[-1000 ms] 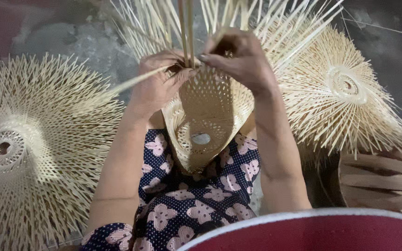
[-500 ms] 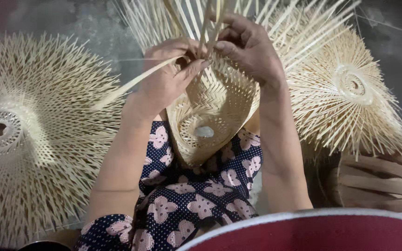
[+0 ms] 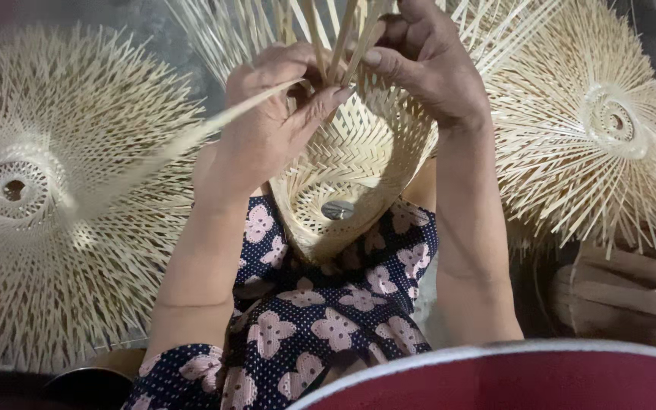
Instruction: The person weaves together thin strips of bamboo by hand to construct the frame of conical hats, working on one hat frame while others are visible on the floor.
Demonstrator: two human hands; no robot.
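Observation:
A half-woven bamboo basket rests on my lap, cone-shaped, with a small round hole at its base and long loose strips fanning upward. My left hand pinches strips at the rim on the left, and one long strip slants out down-left past its thumb. My right hand grips strips at the rim on the right, fingers curled around them. Both hands sit close together above the weave.
A flat round woven bamboo piece with spiky ends lies at the left. Another similar piece lies at the right. Brown curved wooden slats sit at lower right. A dark red rim crosses the bottom.
Both hands and the basket have come closer and higher in view. The left hand has bent the long strip further out to the left while the right hand keeps hold of the rim strips.

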